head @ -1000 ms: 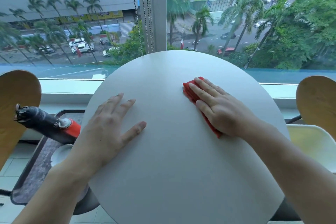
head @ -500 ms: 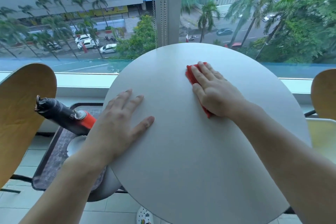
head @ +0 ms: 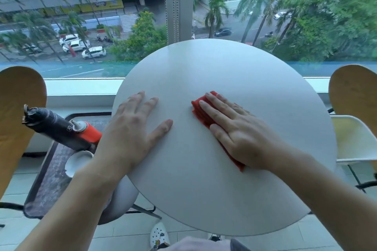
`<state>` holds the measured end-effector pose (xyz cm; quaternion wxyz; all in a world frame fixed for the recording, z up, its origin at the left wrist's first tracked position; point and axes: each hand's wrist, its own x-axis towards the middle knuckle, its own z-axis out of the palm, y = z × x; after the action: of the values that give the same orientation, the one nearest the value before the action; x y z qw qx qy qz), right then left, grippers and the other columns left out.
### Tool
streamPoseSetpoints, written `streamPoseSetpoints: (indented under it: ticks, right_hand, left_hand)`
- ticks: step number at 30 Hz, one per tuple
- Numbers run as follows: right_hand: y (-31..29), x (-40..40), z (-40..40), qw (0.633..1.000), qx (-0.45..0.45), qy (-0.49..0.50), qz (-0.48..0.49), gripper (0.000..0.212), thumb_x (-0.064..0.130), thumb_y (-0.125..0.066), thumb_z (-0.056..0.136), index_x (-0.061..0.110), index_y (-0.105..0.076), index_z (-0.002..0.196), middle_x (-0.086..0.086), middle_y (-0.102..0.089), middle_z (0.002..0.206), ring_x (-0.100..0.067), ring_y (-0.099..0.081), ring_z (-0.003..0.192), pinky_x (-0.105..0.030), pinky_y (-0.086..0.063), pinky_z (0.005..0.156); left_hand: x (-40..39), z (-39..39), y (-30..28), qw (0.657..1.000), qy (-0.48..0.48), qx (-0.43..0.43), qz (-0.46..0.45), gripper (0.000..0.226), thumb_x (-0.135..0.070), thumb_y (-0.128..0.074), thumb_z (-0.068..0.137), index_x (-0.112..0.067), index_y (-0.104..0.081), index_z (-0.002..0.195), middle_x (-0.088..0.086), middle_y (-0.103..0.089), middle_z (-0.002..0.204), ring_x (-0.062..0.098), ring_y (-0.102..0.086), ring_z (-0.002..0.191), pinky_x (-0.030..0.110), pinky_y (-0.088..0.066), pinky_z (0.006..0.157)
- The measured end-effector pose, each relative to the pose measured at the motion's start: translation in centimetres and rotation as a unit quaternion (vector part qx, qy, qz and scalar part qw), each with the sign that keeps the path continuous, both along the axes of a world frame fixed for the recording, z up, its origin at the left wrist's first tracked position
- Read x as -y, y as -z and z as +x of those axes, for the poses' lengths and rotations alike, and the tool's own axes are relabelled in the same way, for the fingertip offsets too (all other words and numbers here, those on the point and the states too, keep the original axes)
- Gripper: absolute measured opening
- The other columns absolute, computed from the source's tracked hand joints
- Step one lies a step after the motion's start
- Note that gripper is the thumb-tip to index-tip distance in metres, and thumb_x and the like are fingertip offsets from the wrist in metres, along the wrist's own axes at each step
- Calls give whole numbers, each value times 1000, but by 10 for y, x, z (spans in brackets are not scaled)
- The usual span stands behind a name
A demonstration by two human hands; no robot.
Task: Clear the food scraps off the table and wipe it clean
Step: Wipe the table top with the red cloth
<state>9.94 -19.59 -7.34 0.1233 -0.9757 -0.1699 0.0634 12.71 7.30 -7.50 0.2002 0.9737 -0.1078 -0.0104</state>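
Note:
A round white table (head: 214, 193) fills the middle of the head view, in front of a window. My right hand (head: 240, 134) lies flat with straight fingers on a folded red cloth (head: 201, 111), pressing it onto the tabletop near its centre. Most of the cloth is hidden under the hand. My left hand (head: 132, 130) rests flat on the table's left edge, fingers spread. No food scraps show on the tabletop.
A black and orange handheld vacuum (head: 59, 126) and a white broken bowl (head: 76, 162) lie on a dark tray (head: 47, 179) left of the table. Wooden chair backs stand at the left (head: 18, 112) and right (head: 355, 96), with a white seat (head: 355, 138) at the right.
My right hand has slid the red cloth toward me and to the left, from the far middle toward the centre. My left hand has stayed on the left edge.

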Motion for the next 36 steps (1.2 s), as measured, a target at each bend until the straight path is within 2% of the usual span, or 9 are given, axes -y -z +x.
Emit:
streamPoseSetpoints:
  ticks: [6,13,19,23,26,30,34,36]
  right_hand:
    - [2,-3,20,999,3,46,8,62,48,-18,101,39,-4,160,16,5,168,1,12,152,-31,-1,126]
    - [5,-43,32,998,7,58,16,59,42,-23,106,36,-1,160,10,9,168,-5,12,153,-34,0,126]
    - [5,-91,7,999,22,11,29,59,44,-24,106,37,-3,160,10,6,168,-6,11,153,-24,9,121]
    - [5,-94,-26,999,29,-20,18,59,47,-17,102,39,-6,160,12,1,169,-4,8,154,-24,4,123]
    - [3,-80,-39,1000,16,-16,8,59,49,-14,101,43,-3,159,17,4,167,2,13,151,-25,1,124]
    - [-4,-70,-32,1000,-2,12,-2,61,52,-11,98,46,1,158,22,9,166,6,16,149,-25,2,124]
    - [-5,-80,-10,997,-6,80,11,60,48,-19,102,41,-2,159,17,8,167,2,13,151,-27,2,125]
    - [-4,-91,-3,995,-5,102,11,59,44,-23,106,38,-2,160,14,8,168,-1,12,152,-26,5,124]
  left_hand:
    - [-10,-2,-2,999,0,16,-30,70,-61,-51,92,-24,-46,150,3,-35,161,22,-27,148,34,-19,121]
    - [-23,-10,-2,998,5,44,-43,57,-51,-54,96,-21,-54,144,4,-42,156,24,-34,145,36,-25,119]
    - [-36,-17,8,995,-7,77,-59,45,-36,-57,99,-16,-58,139,8,-45,154,25,-37,142,32,-25,117]
    - [-42,-18,12,993,-2,90,-70,42,-36,-56,101,-13,-61,136,8,-49,151,23,-41,139,25,-22,116]
    - [-42,-19,11,994,-3,71,-84,45,-34,-57,100,-15,-58,140,4,-46,154,18,-36,145,18,-16,116]
    - [-42,-19,12,995,3,62,-75,49,-35,-55,100,-18,-53,146,4,-40,159,16,-28,151,20,-14,118]
    - [-44,-18,12,997,14,54,-53,52,-38,-51,101,-18,-48,149,5,-35,162,17,-24,153,26,-16,120]
    - [-45,-18,11,997,18,51,-48,53,-39,-50,102,-18,-46,151,5,-33,163,16,-23,153,25,-14,119]
